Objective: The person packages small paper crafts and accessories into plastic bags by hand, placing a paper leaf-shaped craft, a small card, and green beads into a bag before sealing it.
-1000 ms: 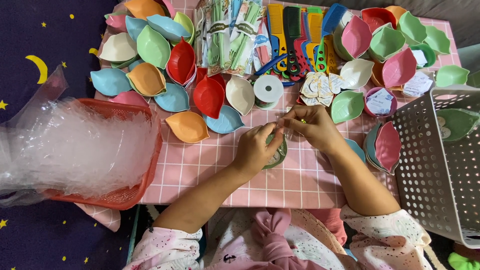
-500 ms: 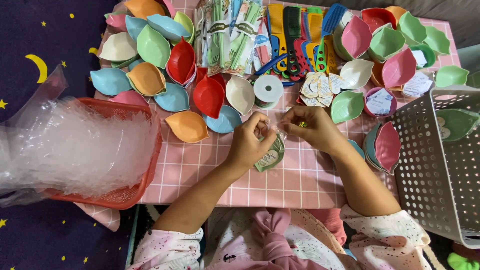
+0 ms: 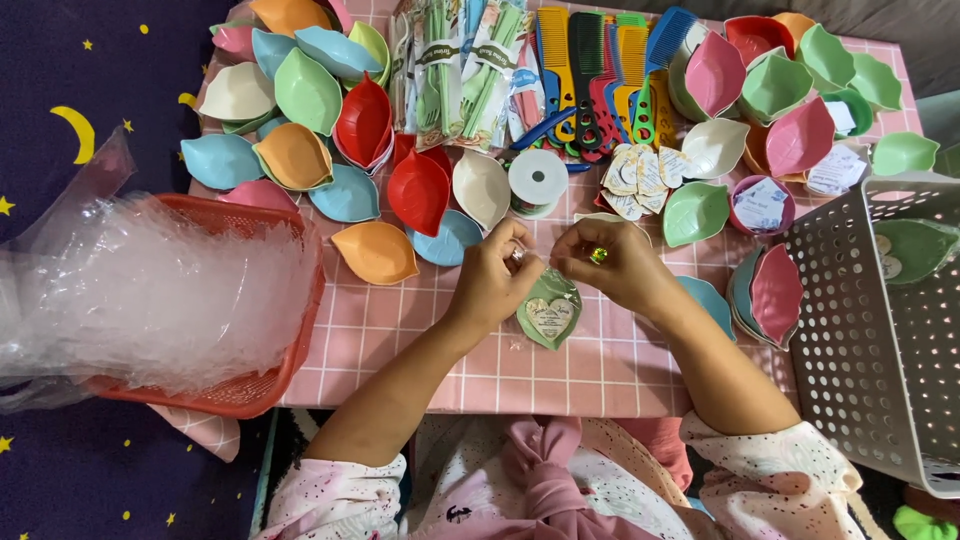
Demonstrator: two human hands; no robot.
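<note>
My left hand (image 3: 492,280) and my right hand (image 3: 612,262) meet over the pink checked tablecloth (image 3: 400,330). Both pinch the top of a small clear bag. A green leaf-shaped dish (image 3: 549,314) with a heart-shaped label hangs inside the bag, just below my fingers. A ring shows on my right hand. A white ribbon spool (image 3: 538,178) and a pile of heart-shaped tags (image 3: 640,175) lie just beyond my hands.
A red basket (image 3: 290,350) heaped with clear plastic bags stands at the left. At the right a white perforated basket (image 3: 850,330) holds a green dish. Coloured leaf-shaped dishes (image 3: 300,95), combs (image 3: 590,70) and packaged cutlery (image 3: 450,60) cover the far side. Stacked dishes (image 3: 775,295) sit by my right forearm.
The bagged green dish has dropped from between my palms and now hangs in plain sight under my fingertips. Both hands stay close together at the bag's top.
</note>
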